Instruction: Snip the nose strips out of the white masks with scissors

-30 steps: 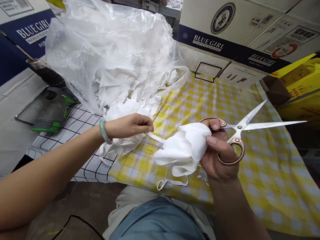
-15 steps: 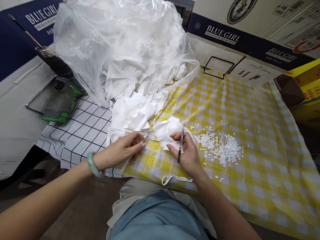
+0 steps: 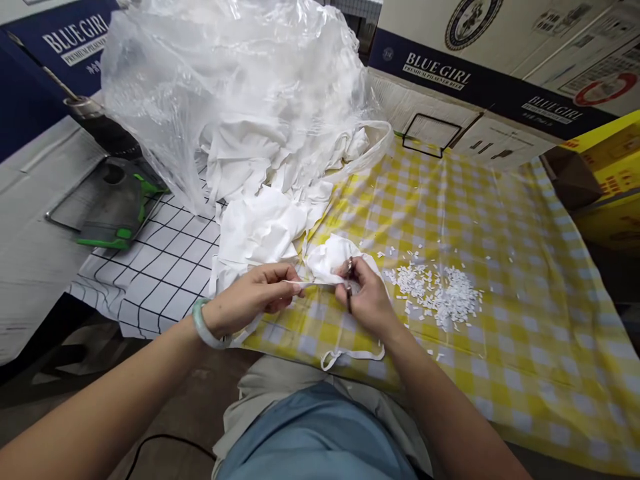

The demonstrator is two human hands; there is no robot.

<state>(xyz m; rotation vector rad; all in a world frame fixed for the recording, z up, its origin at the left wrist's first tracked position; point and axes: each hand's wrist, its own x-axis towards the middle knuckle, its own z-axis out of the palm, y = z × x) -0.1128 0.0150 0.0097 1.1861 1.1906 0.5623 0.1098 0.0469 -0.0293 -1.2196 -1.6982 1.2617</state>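
Observation:
My left hand (image 3: 253, 300) pinches a thin white strap (image 3: 313, 285) and holds it taut across to my right hand (image 3: 367, 300). The right hand is closed round scissors (image 3: 349, 283), seen edge-on with only the handles showing, and also grips a white fabric mask (image 3: 333, 257) lying on the yellow checked cloth (image 3: 500, 220). A second strap loop (image 3: 350, 355) hangs over the table's near edge. A green bangle sits on my left wrist.
A clear plastic bag (image 3: 225, 87) spills a pile of white masks (image 3: 260, 193) behind my hands. Small white clippings (image 3: 440, 290) lie scattered to the right. A drill (image 3: 107, 193) rests at left on grid cloth. Cardboard boxes (image 3: 480, 73) line the back.
Both hands came down from a raised position to the table's near edge. The scissors, open and pointing right a second ago, now stand edge-on at the mask. The left hand has pulled the strap taut.

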